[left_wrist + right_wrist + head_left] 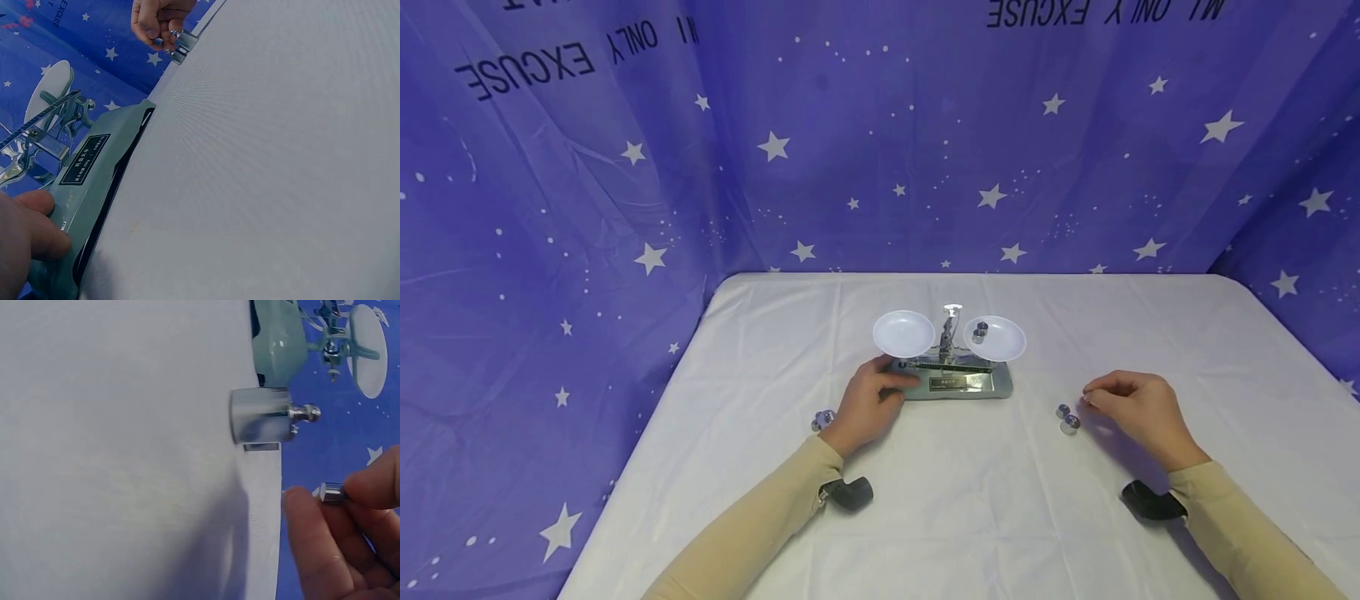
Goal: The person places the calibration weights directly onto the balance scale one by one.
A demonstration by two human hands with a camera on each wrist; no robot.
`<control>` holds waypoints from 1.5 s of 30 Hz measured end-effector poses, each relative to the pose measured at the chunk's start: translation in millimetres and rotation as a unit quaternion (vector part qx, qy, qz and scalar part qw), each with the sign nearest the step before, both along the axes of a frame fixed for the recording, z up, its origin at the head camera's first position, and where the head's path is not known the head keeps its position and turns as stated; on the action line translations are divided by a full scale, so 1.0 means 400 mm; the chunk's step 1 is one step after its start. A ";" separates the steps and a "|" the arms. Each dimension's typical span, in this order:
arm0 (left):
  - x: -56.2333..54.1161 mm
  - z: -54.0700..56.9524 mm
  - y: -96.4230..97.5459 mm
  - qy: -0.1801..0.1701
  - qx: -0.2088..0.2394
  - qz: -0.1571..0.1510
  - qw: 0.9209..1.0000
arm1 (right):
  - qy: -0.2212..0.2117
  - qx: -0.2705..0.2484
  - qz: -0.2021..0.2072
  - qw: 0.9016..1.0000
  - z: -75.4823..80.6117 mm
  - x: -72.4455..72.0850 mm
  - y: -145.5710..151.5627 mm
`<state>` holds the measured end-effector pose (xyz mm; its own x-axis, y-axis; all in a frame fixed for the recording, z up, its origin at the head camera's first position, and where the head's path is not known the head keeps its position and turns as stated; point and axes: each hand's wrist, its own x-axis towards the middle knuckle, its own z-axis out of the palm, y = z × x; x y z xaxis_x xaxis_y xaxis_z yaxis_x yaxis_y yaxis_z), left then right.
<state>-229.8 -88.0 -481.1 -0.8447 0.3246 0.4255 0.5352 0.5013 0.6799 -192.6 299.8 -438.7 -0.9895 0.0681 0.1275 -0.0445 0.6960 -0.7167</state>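
Note:
A balance scale [951, 383] with two white pans stands on the table. My left hand [868, 400] grips the left end of its green base, with the thumb [53, 240] lying on the front of it. Two small metal weights [980, 332] sit in the right pan [1007, 340]; the left pan [904, 335] holds nothing. To the right of the scale, my right hand [1138, 412] pinches a small cylindrical weight [332, 492] between thumb and fingertips, raised above the tabletop. Just left of that hand stand a larger weight [1071, 425] and a smaller one [1063, 411].
Several shiny metal pieces [823, 419] lie beside my left wrist, partly covered by it. A white cloth [970, 500] covers the table. Purple star-printed curtains [887, 150] hang behind and at both sides. Black devices [1152, 502] are strapped at both wrists.

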 end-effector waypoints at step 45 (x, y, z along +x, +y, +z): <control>0.000 -0.001 -0.001 -0.006 0.008 -0.003 1.000 | 0.010 -0.074 0.072 0.995 0.165 -0.079 -0.127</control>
<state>-229.7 -88.2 -481.4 -0.8480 0.3233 0.4199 0.5296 0.4876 0.6941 -224.3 249.0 -372.7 -0.9877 -0.0551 0.1463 -0.1515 0.5684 -0.8087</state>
